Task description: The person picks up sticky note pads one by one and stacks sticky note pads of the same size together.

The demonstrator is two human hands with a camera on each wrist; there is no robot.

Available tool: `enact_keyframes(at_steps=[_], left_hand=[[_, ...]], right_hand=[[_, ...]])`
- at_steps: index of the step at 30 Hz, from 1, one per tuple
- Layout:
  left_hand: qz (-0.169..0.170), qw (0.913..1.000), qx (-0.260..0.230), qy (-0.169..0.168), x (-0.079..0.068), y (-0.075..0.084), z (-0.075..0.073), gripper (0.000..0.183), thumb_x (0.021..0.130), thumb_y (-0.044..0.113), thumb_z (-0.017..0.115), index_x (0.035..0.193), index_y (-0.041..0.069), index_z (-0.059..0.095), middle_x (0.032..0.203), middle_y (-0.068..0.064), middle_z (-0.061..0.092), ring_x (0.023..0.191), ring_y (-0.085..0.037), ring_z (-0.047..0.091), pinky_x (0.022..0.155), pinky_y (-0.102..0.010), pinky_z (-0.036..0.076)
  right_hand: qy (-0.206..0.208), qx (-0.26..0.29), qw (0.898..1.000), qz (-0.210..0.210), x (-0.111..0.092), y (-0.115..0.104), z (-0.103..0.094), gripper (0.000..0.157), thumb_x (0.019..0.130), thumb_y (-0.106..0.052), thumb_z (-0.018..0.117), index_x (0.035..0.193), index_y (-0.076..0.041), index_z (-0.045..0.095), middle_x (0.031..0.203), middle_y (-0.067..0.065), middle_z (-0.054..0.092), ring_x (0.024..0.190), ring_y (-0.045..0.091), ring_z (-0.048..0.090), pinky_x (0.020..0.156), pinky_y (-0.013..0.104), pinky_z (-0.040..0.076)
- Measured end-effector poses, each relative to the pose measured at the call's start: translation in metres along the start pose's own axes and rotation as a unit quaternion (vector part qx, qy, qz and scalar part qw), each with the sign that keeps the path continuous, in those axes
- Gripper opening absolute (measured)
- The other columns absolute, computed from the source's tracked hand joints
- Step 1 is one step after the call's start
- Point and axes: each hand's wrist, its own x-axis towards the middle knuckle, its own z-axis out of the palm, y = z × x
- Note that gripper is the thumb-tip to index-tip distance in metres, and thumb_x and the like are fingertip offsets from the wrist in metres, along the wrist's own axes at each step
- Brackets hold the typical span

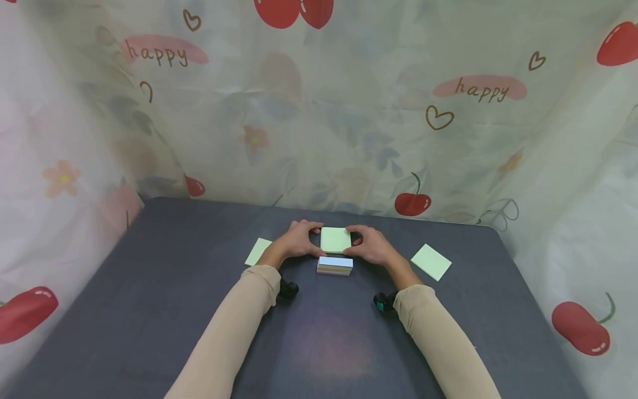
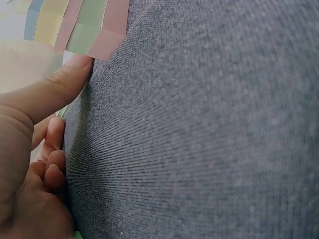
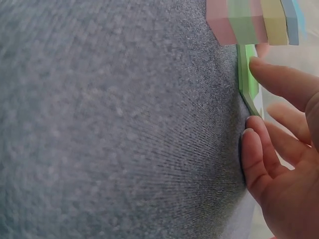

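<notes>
A square pale green sticky note pad (image 1: 335, 240) lies flat on the table between both hands. On its left side, my left hand (image 1: 298, 239) holds the edge, index finger at the far corner and thumb at the near one. Mirroring that, my right hand (image 1: 371, 245) grips the right edge between thumb and fingers. Just in front stands a thicker block of sticky notes (image 1: 335, 266), layered in pink, green, yellow and blue. In the right wrist view, the green pad (image 3: 244, 74) shows edge-on as thin layers beside the thumb; the left wrist view mostly hides it.
One pale green note pad (image 1: 257, 251) lies left of the left hand, partly behind the wrist. Another pale green pad (image 1: 431, 262) lies angled to the right of the right forearm. The dark grey table (image 1: 329, 343) ends at a printed curtain (image 1: 324, 138).
</notes>
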Motion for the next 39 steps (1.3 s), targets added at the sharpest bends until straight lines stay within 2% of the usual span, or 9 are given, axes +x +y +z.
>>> enact_keyframes(at_steps=[6,11,17,23,27,30,36,39], left_hand=[[0.002,1.0,0.009,0.001,0.001,0.0,0.001,0.088,0.08,0.04,0.087,0.155,0.019,0.046,0.138,-0.005,0.058,0.126,-0.029,0.041,0.106,-0.046,0.04],[0.004,0.9999,0.008,0.005,0.001,0.001,0.002,0.086,0.081,0.041,0.086,0.154,0.019,0.047,0.138,-0.005,0.058,0.125,-0.028,0.041,0.105,-0.046,0.041],[0.0,1.0,0.003,0.003,0.001,0.001,0.004,0.085,0.081,0.04,0.086,0.154,0.019,0.047,0.137,-0.005,0.057,0.125,-0.028,0.041,0.106,-0.047,0.041],[-0.001,1.0,-0.001,0.007,0.001,-0.002,0.005,0.084,0.081,0.039,0.087,0.153,0.019,0.049,0.136,-0.004,0.057,0.125,-0.027,0.041,0.106,-0.046,0.041],[0.001,1.0,-0.002,0.006,0.0,-0.002,0.005,0.084,0.081,0.037,0.087,0.153,0.018,0.048,0.136,-0.005,0.057,0.125,-0.027,0.04,0.107,-0.046,0.04],[0.001,1.0,0.0,0.007,0.0,-0.001,0.005,0.084,0.081,0.037,0.087,0.153,0.017,0.048,0.136,-0.005,0.057,0.125,-0.028,0.04,0.107,-0.046,0.04],[0.002,0.9999,0.002,0.011,0.001,-0.001,0.003,0.084,0.081,0.037,0.087,0.153,0.017,0.048,0.136,-0.006,0.057,0.125,-0.028,0.04,0.107,-0.046,0.041],[0.002,0.9999,0.001,0.012,0.001,-0.001,0.002,0.084,0.081,0.037,0.088,0.153,0.018,0.048,0.136,-0.006,0.057,0.125,-0.028,0.04,0.107,-0.047,0.041]], right_hand=[[-0.003,-0.01,1.0,-0.029,-0.001,0.0,0.0,0.06,0.089,-0.026,0.08,0.141,-0.005,0.06,0.157,0.014,0.048,0.109,0.027,0.066,0.093,0.042,0.053],[-0.009,-0.022,0.999,-0.029,-0.004,0.001,-0.001,0.06,0.091,-0.026,0.078,0.144,-0.006,0.058,0.16,0.014,0.044,0.109,0.025,0.066,0.096,0.042,0.053],[-0.008,-0.036,0.999,-0.032,-0.008,-0.001,-0.002,0.064,0.091,-0.027,0.078,0.146,-0.004,0.055,0.159,0.02,0.043,0.111,0.028,0.068,0.094,0.043,0.054],[0.025,-0.063,0.997,-0.046,-0.014,-0.002,-0.003,0.061,0.094,-0.024,0.074,0.147,-0.002,0.053,0.155,0.024,0.044,0.115,0.035,0.067,0.097,0.049,0.054],[0.06,-0.099,0.992,-0.041,-0.019,-0.001,-0.004,0.061,0.096,-0.03,0.071,0.148,-0.003,0.052,0.156,0.024,0.043,0.133,0.042,0.055,0.111,0.055,0.044],[0.074,-0.136,0.988,-0.016,-0.023,-0.002,-0.005,0.069,0.097,-0.043,0.068,0.153,-0.007,0.047,0.16,0.022,0.038,0.145,0.046,0.04,0.118,0.061,0.033],[0.072,-0.181,0.98,0.036,-0.028,-0.001,-0.01,0.089,0.094,-0.07,0.054,0.161,-0.016,0.033,0.168,0.02,0.022,0.154,0.048,0.022,0.122,0.07,0.015],[0.069,-0.185,0.979,0.051,-0.031,0.003,-0.012,0.095,0.092,-0.078,0.047,0.164,-0.02,0.025,0.171,0.02,0.014,0.157,0.048,0.012,0.121,0.073,0.006]])
